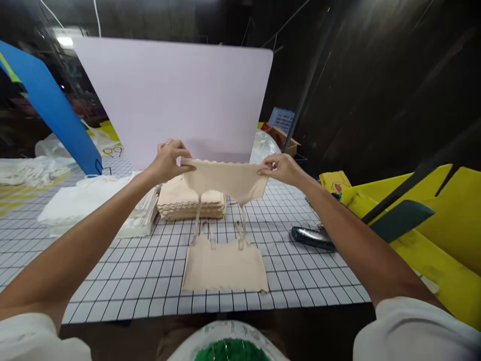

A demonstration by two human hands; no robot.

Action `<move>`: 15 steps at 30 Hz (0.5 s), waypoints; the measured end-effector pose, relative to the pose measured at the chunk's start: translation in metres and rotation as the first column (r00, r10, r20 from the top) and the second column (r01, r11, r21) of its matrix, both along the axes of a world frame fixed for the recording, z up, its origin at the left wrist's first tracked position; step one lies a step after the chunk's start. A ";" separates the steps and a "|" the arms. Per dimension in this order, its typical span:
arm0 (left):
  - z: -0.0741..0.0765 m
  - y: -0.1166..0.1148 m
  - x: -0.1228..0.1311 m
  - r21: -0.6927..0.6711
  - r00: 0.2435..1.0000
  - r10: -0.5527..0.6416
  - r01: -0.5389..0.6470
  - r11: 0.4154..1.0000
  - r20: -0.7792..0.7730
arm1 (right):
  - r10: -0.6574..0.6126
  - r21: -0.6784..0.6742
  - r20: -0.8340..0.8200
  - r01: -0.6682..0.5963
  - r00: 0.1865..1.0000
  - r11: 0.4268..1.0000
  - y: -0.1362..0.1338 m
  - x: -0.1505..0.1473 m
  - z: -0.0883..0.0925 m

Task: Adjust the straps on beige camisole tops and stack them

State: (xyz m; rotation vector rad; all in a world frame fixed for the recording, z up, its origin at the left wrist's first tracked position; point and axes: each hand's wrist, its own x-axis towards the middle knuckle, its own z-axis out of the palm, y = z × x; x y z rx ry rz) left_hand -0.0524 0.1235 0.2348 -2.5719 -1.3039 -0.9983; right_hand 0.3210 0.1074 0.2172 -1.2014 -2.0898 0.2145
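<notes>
A beige garment piece (227, 179) with a scalloped edge is stretched between my two hands above the table. My left hand (172, 159) pinches its left top corner, and my right hand (280, 168) pinches the right one. Thin straps hang down from this piece. Below it, a beige strapped top (225, 265) lies flat near the front edge of the table. Where the hanging straps meet that top, I cannot tell whether they are joined. A stack of folded beige pieces (191, 200) sits just behind, partly hidden by the raised piece.
White folded fabric (90, 200) is piled at left on the grid-patterned tablecloth (293, 271). A pale upright board (180, 95) stands behind, a blue panel (67, 110) beside it. On the right are a black object (311, 237), a yellow bag (334, 181) and yellow bins (443, 240).
</notes>
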 end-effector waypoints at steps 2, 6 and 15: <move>-0.023 -0.014 -0.001 0.030 0.999 -0.048 0.048 0.998 0.020 | 0.015 0.095 -0.030 -0.012 0.999 0.995 -0.014 -0.002 -0.021; -0.112 -0.060 -0.008 -0.157 0.991 -0.132 0.134 0.978 0.025 | 0.072 0.004 -0.008 -0.072 0.997 0.997 -0.062 -0.004 -0.096; -0.241 -0.151 -0.015 -0.150 0.975 -0.224 0.218 0.964 -0.018 | 0.130 -0.091 0.054 -0.125 0.990 0.988 -0.156 -0.007 -0.202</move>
